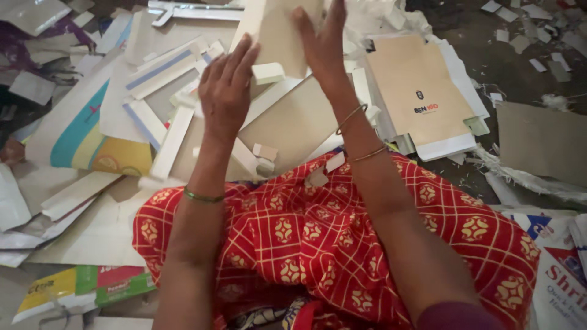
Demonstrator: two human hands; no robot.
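Observation:
I sit on the floor with red patterned cloth [342,238] over my lap. My left hand [227,87] and my right hand [323,46] are both raised in front of me, on either side of a tan cardboard sheet [278,30] that stands upright at the top of the view. The right hand presses flat against the sheet's right edge. My left hand's fingers reach its lower left side, next to a small white cardboard offcut [268,73]. Bangles circle both wrists.
Loose white cardboard strips [172,142] and flat sheets litter the floor ahead. A stack of tan flattened cartons [416,85] lies at the right. A colourful printed sheet [92,143] is at the left, a brown board [541,140] at far right.

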